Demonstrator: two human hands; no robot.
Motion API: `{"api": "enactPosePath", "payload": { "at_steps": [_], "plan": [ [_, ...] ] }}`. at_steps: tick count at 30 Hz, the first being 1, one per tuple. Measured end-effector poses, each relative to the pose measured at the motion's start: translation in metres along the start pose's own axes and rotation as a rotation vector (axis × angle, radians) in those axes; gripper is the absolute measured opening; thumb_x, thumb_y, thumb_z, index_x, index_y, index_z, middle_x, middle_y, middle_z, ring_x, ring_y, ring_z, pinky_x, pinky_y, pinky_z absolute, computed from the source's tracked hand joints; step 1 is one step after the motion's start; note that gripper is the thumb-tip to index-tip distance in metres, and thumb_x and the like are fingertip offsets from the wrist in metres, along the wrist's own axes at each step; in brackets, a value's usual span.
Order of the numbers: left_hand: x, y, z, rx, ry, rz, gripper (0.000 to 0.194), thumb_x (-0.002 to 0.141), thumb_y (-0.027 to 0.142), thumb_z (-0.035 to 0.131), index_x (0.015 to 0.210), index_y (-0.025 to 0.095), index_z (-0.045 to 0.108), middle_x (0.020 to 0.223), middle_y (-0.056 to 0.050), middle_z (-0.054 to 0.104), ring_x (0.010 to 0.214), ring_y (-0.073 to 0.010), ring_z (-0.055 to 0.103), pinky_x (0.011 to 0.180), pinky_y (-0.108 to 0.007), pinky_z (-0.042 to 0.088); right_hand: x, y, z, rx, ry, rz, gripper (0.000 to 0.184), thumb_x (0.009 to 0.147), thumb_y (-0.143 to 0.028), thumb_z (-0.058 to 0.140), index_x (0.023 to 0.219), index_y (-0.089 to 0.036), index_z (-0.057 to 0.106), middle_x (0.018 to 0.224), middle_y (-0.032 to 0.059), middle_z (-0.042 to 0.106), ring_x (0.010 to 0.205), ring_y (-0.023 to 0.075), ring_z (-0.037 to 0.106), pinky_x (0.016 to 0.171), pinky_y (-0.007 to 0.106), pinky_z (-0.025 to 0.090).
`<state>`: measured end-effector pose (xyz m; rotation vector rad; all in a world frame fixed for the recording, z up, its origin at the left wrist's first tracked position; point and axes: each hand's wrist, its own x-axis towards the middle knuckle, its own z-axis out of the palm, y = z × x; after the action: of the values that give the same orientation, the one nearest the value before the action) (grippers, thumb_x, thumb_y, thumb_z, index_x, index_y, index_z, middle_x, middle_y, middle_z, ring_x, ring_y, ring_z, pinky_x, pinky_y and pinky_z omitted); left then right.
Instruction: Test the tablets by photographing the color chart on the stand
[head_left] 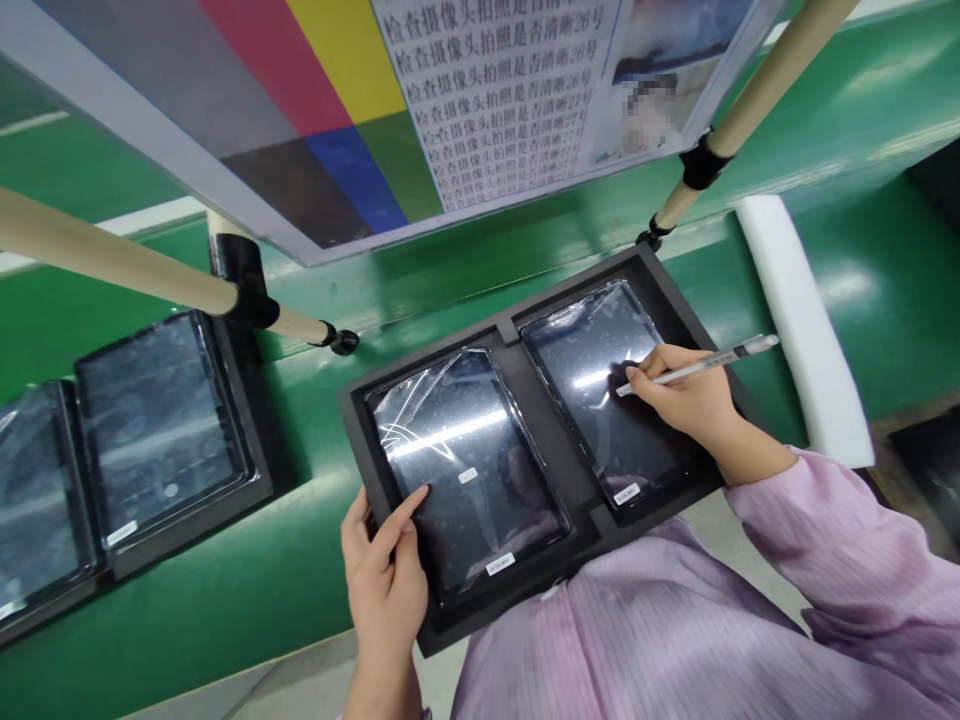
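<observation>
A black foam tray [551,415] lies on the green belt and holds two dark tablets in clear film. My left hand [384,578] rests on the tray's near left corner, thumb and forefinger stretched onto the left tablet [469,465]. My right hand [686,395] is closed on a white pen [697,367], its tip touching the screen of the right tablet [607,395]. Small white labels sit near each tablet's lower edge. My pink sleeves fill the lower right.
A second black tray [247,420] with two more wrapped tablets lies at the left on the green belt [225,590]. A colour test chart with printed text [420,110] hangs above on beige tubes [112,262]. A white foam bar [806,320] lies at the right.
</observation>
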<state>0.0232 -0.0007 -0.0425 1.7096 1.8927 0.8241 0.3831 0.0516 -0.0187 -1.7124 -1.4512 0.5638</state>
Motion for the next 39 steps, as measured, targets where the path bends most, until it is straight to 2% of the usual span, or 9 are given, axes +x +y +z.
{"api": "enactPosePath", "payload": {
  "at_steps": [6, 16, 20, 26, 32, 39],
  "plan": [
    [0.0007, 0.0023, -0.0001, -0.014, -0.005, -0.005, 0.029, 0.093, 0.031, 0.051, 0.098, 0.025, 0.079, 0.137, -0.006, 0.051, 0.125, -0.0227, 0.055, 0.114, -0.037, 0.039, -0.0013, -0.0024, -0.0011, 0.016, 0.063, 0.005, 0.043, 0.082, -0.041, 0.068, 0.052, -0.021, 0.045, 0.053, 0.0016, 0.054, 0.047, 0.0133, 0.05, 0.046, 0.026, 0.037],
    [-0.001, -0.0005, -0.0017, -0.008, -0.023, -0.008, 0.028, 0.094, 0.029, 0.053, 0.102, 0.024, 0.079, 0.14, -0.006, 0.051, 0.125, -0.0217, 0.056, 0.114, -0.036, 0.039, -0.0009, -0.0013, -0.0002, 0.002, 0.031, -0.009, 0.037, 0.08, -0.034, 0.064, 0.052, -0.02, 0.047, 0.049, 0.0005, 0.052, 0.045, 0.0112, 0.047, 0.044, 0.024, 0.035],
    [-0.0006, 0.0, -0.0013, -0.001, -0.016, -0.017, 0.028, 0.094, 0.03, 0.053, 0.101, 0.025, 0.079, 0.14, -0.006, 0.052, 0.125, -0.0211, 0.056, 0.112, -0.034, 0.041, -0.001, -0.0016, -0.0003, -0.016, 0.033, -0.015, 0.036, 0.081, -0.034, 0.064, 0.053, -0.019, 0.047, 0.054, 0.0018, 0.056, 0.048, 0.0118, 0.05, 0.046, 0.024, 0.037],
    [0.0001, 0.0005, 0.0, 0.001, 0.0, 0.018, 0.03, 0.095, 0.031, 0.051, 0.101, 0.022, 0.079, 0.139, -0.008, 0.053, 0.125, -0.0206, 0.056, 0.112, -0.033, 0.041, 0.0004, 0.0006, -0.0015, -0.012, 0.005, -0.048, 0.037, 0.081, -0.032, 0.062, 0.052, -0.019, 0.044, 0.046, -0.0007, 0.047, 0.043, 0.0098, 0.044, 0.044, 0.023, 0.031],
    [-0.0002, 0.0004, 0.0003, 0.0, 0.014, 0.018, 0.03, 0.094, 0.033, 0.052, 0.098, 0.021, 0.079, 0.137, -0.008, 0.054, 0.121, -0.0195, 0.058, 0.109, -0.032, 0.043, -0.0003, 0.0015, 0.0004, -0.012, 0.043, -0.05, 0.036, 0.081, -0.031, 0.061, 0.052, -0.018, 0.043, 0.049, 0.0, 0.05, 0.045, 0.0097, 0.045, 0.045, 0.022, 0.032],
    [-0.0002, -0.0007, 0.0005, -0.007, 0.001, 0.009, 0.03, 0.095, 0.033, 0.052, 0.101, 0.022, 0.079, 0.138, -0.008, 0.053, 0.122, -0.0196, 0.057, 0.11, -0.034, 0.042, 0.0001, 0.0013, -0.0013, -0.016, 0.006, -0.033, 0.041, 0.082, -0.037, 0.062, 0.052, -0.019, 0.041, 0.046, 0.0, 0.046, 0.044, 0.0103, 0.043, 0.045, 0.023, 0.033]
  ]
}}
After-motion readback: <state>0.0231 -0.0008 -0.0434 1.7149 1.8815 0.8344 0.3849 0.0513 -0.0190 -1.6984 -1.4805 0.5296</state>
